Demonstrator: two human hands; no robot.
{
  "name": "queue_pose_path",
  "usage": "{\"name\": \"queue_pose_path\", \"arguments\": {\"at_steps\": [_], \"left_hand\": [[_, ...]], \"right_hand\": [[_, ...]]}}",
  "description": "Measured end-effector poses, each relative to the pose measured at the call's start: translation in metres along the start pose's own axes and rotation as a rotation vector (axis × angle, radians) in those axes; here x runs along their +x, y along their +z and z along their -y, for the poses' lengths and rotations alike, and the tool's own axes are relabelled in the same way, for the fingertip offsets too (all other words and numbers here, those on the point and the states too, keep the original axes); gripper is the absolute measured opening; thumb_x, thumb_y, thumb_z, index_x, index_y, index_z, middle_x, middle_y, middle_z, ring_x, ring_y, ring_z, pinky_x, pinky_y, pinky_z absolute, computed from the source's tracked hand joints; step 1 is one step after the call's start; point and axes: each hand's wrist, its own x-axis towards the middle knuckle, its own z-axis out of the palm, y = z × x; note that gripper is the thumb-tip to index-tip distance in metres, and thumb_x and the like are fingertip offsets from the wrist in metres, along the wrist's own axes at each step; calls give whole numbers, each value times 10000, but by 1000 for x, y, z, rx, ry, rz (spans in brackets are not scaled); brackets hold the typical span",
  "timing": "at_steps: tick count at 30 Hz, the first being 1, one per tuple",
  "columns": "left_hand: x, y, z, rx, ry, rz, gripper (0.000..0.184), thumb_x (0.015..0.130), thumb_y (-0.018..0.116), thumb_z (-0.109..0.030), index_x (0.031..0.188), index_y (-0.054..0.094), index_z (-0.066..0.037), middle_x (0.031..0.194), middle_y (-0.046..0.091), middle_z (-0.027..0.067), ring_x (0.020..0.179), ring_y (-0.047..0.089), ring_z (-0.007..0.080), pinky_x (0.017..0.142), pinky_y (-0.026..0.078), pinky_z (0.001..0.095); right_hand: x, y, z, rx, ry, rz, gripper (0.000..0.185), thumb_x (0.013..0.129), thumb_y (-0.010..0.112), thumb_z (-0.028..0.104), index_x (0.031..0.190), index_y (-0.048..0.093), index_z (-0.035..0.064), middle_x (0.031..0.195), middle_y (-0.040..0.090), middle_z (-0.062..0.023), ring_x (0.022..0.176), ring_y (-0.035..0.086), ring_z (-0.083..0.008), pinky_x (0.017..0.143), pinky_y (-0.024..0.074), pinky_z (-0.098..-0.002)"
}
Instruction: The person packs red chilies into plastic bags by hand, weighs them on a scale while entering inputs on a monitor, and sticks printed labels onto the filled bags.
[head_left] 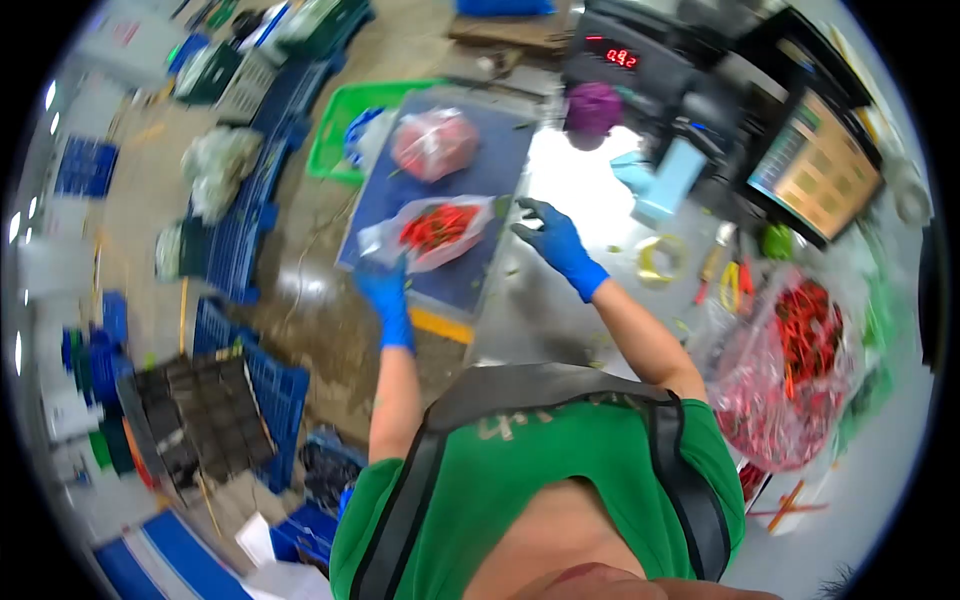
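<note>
A clear plastic bag of red chillies (440, 228) lies on a dark blue board or scale platform (500, 165). My left hand (384, 295), in a blue glove, is at the bag's near left end; its fingers are blurred, and whether they grip the plastic I cannot make out. To the right of the bag, above the steel table (590, 330), my gloved right hand (556, 245) has its fingers apart and nothing in them. Farther up the board sits a tied plastic bag with pinkish contents (436, 144).
A green crate (330, 140) stands left of the board. Behind the table are a scale display (622, 58), a purple round item (593, 108) and a touchscreen (815, 165). Tape (662, 261), scissors (738, 285) and a large bag of chillies (800, 370) lie to the right.
</note>
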Motion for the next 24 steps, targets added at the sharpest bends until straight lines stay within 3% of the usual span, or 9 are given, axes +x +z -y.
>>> {"name": "queue_pose_path", "arguments": {"at_steps": [2, 5, 8, 10, 14, 16, 19, 22, 24], "left_hand": [[27, 33, 33, -84, 47, -98, 838, 524, 822, -380, 1097, 435, 92, 1022, 515, 206, 905, 506, 284, 799, 407, 396], [66, 35, 49, -263, -312, 319, 468, 689, 695, -211, 1043, 521, 41, 951, 570, 132, 851, 554, 220, 742, 447, 320], [87, 7, 29, -724, -544, 509, 324, 733, 618, -98, 1030, 550, 12, 940, 579, 84, 803, 557, 141, 675, 448, 255], [87, -9, 15, -821, -557, 571, 308, 756, 578, -84, 1049, 552, 6, 962, 578, 72, 806, 556, 131, 670, 446, 245], [75, -13, 17, -769, -446, 762, 352, 810, 508, -132, 1137, 517, -4, 1051, 562, 70, 897, 556, 169, 765, 447, 279], [67, -25, -22, -896, -499, 785, 364, 817, 491, -141, 1155, 500, -6, 1085, 551, 75, 947, 544, 182, 824, 430, 290], [69, -19, -45, -887, -423, 922, 417, 883, 444, -297, 1184, 473, -10, 1107, 536, 84, 989, 509, 190, 838, 398, 303], [54, -39, -106, -869, -461, 1237, 509, 892, 419, -414, 1202, 445, -11, 1090, 541, 103, 974, 517, 195, 800, 430, 325], [63, -47, -110, -946, -525, 1709, 583, 884, 406, -475, 1234, 410, -9, 1110, 532, 119, 979, 518, 203, 781, 449, 347]], "right_hand": [[30, 80, -3, -361, -27, 71, 790, 716, 647, 449, 1276, 349, -20, 1260, 409, -252, 1158, 437, -318, 970, 342, -362], [85, 155, -62, -953, 46, -24, 526, 718, 640, 347, 1084, 547, -19, 993, 593, -198, 887, 597, -319, 769, 472, -402], [105, 141, -54, -873, 309, 187, 252, 724, 612, 248, 846, 644, 30, 805, 651, -148, 721, 649, -271, 626, 505, -396], [107, 160, -56, -369, 53, 52, 270, 775, 563, 285, 847, 656, 42, 795, 636, -197, 679, 646, -254, 587, 506, -367], [76, 153, 70, 1119, 665, 381, 200, 835, 526, 241, 843, 587, 51, 840, 613, -75, 760, 586, -191, 654, 481, -317], [51, 175, 35, 1254, 428, 235, 318, 791, 601, 205, 1042, 562, 13, 1025, 587, -101, 888, 563, -176, 852, 427, -305], [29, 162, 51, 234, 108, 260, 503, 765, 660, 291, 1187, 492, 75, 1087, 550, -115, 979, 505, -207, 865, 390, -326], [15, 121, 126, -146, -412, -101, 526, 701, 696, 398, 1043, 555, 24, 1056, 552, -175, 896, 553, -233, 774, 435, -348], [5, 79, 156, -300, -103, 204, 507, 684, 699, 425, 971, 587, 21, 1006, 579, -157, 860, 566, -234, 734, 444, -353]]}}
